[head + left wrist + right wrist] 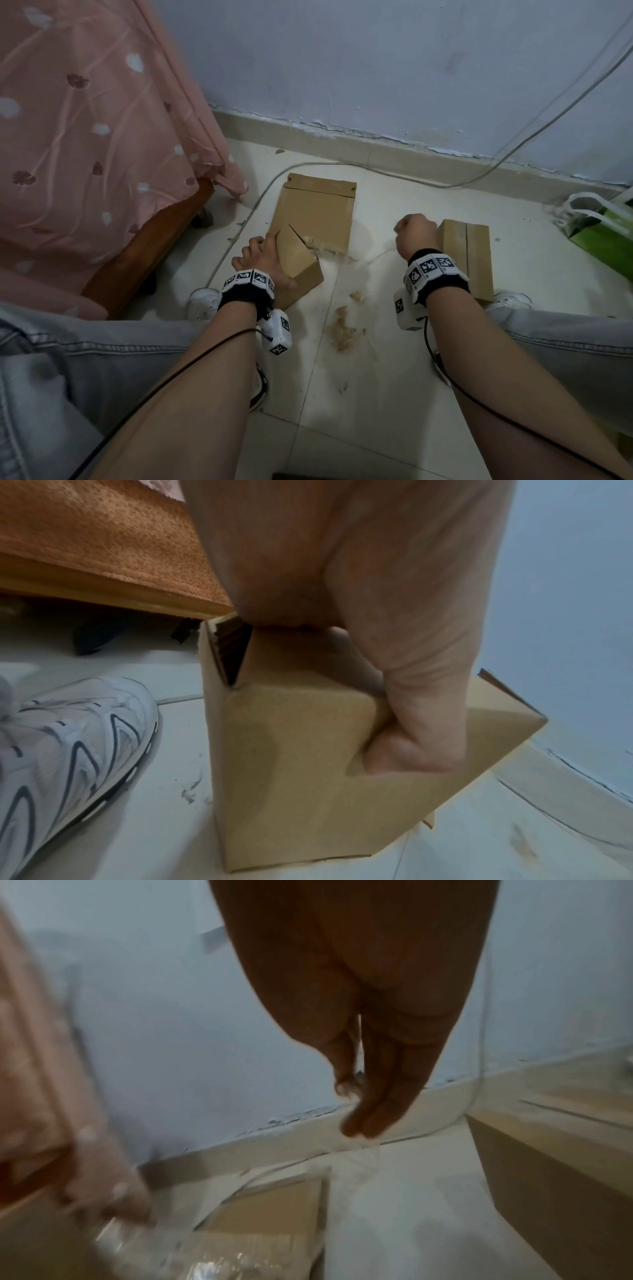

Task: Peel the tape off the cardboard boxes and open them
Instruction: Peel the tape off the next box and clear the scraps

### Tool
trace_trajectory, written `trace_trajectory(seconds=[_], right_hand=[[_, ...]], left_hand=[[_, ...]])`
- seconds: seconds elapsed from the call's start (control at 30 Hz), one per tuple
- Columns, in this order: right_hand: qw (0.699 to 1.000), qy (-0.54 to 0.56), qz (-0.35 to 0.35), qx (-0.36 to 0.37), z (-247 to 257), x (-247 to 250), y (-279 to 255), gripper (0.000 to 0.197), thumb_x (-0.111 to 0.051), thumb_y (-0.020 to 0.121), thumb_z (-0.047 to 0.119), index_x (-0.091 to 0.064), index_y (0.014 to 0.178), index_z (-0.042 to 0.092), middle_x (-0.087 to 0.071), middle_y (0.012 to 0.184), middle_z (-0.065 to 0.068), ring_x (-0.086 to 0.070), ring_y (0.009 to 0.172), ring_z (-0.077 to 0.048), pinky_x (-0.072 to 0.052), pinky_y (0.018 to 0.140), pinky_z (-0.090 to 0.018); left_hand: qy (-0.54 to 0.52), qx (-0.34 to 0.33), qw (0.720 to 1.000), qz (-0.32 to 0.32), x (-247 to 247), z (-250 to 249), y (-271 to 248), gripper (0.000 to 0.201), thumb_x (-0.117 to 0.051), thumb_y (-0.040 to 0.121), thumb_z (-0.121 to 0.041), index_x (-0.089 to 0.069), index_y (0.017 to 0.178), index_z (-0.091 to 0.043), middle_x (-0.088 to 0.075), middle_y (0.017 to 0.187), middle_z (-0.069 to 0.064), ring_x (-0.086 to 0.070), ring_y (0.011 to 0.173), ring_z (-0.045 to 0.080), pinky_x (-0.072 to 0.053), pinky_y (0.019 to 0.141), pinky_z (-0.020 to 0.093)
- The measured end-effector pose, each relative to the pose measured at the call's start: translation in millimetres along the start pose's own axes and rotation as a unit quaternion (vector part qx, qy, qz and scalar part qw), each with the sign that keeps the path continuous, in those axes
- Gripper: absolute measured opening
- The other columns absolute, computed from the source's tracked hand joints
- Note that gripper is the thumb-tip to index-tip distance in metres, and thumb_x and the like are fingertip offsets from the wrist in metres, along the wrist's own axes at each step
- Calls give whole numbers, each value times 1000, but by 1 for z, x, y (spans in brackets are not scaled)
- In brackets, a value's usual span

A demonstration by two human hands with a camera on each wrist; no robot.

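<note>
Left hand (265, 260) grips the matte cardboard box (317, 219) — right hand (416, 233) pinches clear, glossy tape (192, 1250).

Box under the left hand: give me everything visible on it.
The box is plain brown corrugated cardboard, lying on the pale tiled floor between the feet, beside the bed. A flap at its far end lies open and flat. The near end is raised and a seam there gapes. The left hand grips that near end, thumb over one face. Clear tape trails from its right edge toward the right hand.
</note>
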State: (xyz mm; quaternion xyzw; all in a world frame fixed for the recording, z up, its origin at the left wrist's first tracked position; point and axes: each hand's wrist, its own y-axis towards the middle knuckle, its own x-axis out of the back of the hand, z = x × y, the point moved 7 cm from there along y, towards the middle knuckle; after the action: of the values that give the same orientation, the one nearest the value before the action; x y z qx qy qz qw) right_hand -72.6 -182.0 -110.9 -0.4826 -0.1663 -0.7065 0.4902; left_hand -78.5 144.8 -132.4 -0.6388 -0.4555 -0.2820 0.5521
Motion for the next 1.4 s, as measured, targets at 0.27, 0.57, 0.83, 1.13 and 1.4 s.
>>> trace_trajectory(seconds=[0.27,0.57,0.83,1.13,1.4], right_hand=[[945,166,-192,-205,-87,66,2,23,-62,87,-1,-68,110,-4,-66,115,-19,-64,103,-31,-47,81,-26],[943,209,-176,-192,-71,49,-9,26,-55,94,3,-60,119,-4,-62,124,-19,-60,113,-30,-41,78,-23],[950,236,-123,-162,-57,24,-8,17,-55,92,3,-72,91,5,-70,98,-18,-71,83,-34,-60,76,-40],[936,309,-82,-145,-35,10,-15,20,-46,94,-6,-66,93,0,-65,84,-18,-59,44,-21,-55,41,-28],[909,408,-33,-74,6,6,-17,9,-60,88,-7,-67,93,-5,-71,83,-19,-73,66,-27,-59,60,-25]], left_hand=[[-31,6,999,6,3,9,1,124,-86,54,-38,-5,149,-39,-17,153,6,-20,142,34,-20,113,56],[-290,-21,956,-30,17,10,9,121,-90,56,-7,-15,148,-32,-27,146,7,-37,131,31,-41,105,48],[-288,31,956,51,-54,41,5,143,-92,46,-11,6,148,-31,-26,150,9,-36,135,36,-40,107,54],[-257,-31,966,2,-26,19,9,146,-96,53,-25,10,154,-35,-13,153,10,-25,141,34,-33,113,49],[-109,-18,992,58,-49,17,5,99,-83,67,-21,-28,149,-26,-17,147,7,-28,135,35,-41,105,39]])
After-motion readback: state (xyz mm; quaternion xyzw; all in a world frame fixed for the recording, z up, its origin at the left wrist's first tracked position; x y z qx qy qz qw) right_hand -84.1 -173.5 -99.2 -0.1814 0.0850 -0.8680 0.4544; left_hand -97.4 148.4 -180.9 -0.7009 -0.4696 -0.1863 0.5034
